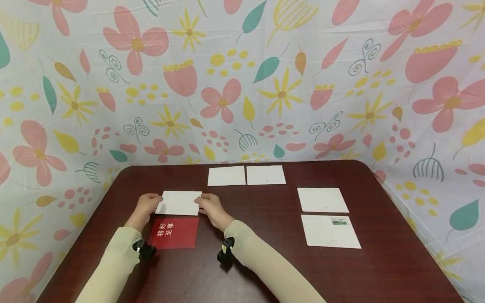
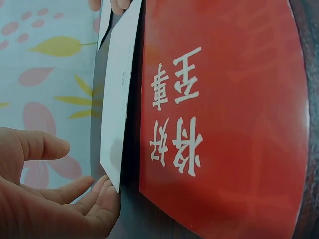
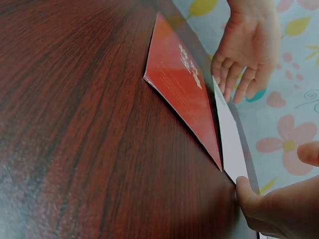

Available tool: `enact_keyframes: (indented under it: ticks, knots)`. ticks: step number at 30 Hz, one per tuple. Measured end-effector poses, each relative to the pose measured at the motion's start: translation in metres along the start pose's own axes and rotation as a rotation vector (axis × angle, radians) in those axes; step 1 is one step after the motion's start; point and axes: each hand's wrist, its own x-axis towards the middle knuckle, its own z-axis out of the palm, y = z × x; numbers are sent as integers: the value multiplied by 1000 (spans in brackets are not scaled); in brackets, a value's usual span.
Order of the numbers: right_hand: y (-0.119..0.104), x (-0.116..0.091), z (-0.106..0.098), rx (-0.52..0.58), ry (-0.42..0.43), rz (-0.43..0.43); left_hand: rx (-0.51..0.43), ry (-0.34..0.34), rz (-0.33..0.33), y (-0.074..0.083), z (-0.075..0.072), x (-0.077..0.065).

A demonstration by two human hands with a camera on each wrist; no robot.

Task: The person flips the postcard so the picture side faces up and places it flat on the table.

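A white card (image 1: 179, 203) lies on the table just beyond a red card (image 1: 175, 233) with white Chinese characters. Fingertips of my left hand (image 1: 148, 205) touch the white card's left edge; in the left wrist view the thumb of that hand (image 2: 55, 184) stands away from the card. At the opposite edge is my right hand (image 1: 211, 209), its fingertips on the card's right side. The right wrist view shows a finger of the right hand (image 3: 279, 204) at the near corner of the white card (image 3: 232, 144), thumb held apart.
Two white cards (image 1: 226, 176) lie side by side at the table's far edge. On the right lie a plain white card (image 1: 323, 200) and, nearer, one with a small stamp-like picture (image 1: 331, 233). A flower-patterned cloth (image 1: 242, 84) hangs around the dark wooden table (image 1: 257, 261).
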Motion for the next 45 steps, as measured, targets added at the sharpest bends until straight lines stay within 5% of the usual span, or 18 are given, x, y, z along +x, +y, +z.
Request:
enact_keyframes:
  ticks: [14,33,45]
  knots:
    - [-4,-2,0,-34,64,-20,-14,-27,13,3,-3,-4]
    - [-10,-6,0,-17,160,-64,-30,20,24,-3,-7,-2]
    - [-12,-2,-1,-8,154,-25,-31,34,6,-4,-10,0]
